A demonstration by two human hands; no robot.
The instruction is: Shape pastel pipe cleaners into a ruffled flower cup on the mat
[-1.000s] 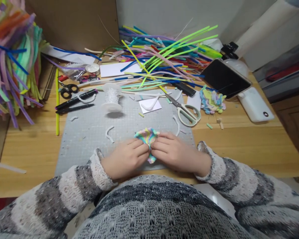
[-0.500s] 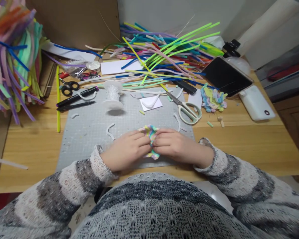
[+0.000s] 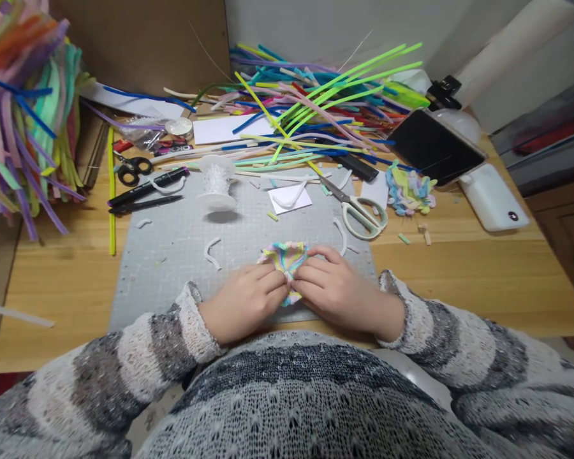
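Observation:
Between my two hands is a small pastel piece of bent pipe cleaners (image 3: pixel 287 254), striped pink, yellow, turquoise and purple. My left hand (image 3: pixel 249 294) pinches its left side, and my right hand (image 3: pixel 332 287) pinches its right side near the middle. The fingers of both hands meet over its centre and cover much of it. Its wavy upper edge fans out above the fingertips, and a short bit shows below. Beneath lies the grey cutting mat (image 3: pixel 172 280). A curved white pipe cleaner piece (image 3: pixel 212 254) rests left of the hands, another white piece (image 3: pixel 340 236) to the right.
Light-handled scissors (image 3: pixel 363 217) and a pastel pipe-cleaner bundle (image 3: pixel 410 188) lie at right, near a phone (image 3: pixel 437 146) and a white power bank (image 3: pixel 493 197). A spool of clear line (image 3: pixel 217 183) stands behind the hands. Pens (image 3: pixel 146 187) and black scissors (image 3: pixel 134 169) lie left; loose pipe cleaners (image 3: pixel 316 102) fill the back.
The pastel piece has spread wider at its top edge, showing more of its stripes. My right index finger has lifted away from the other fingers, and both hands have shifted slightly.

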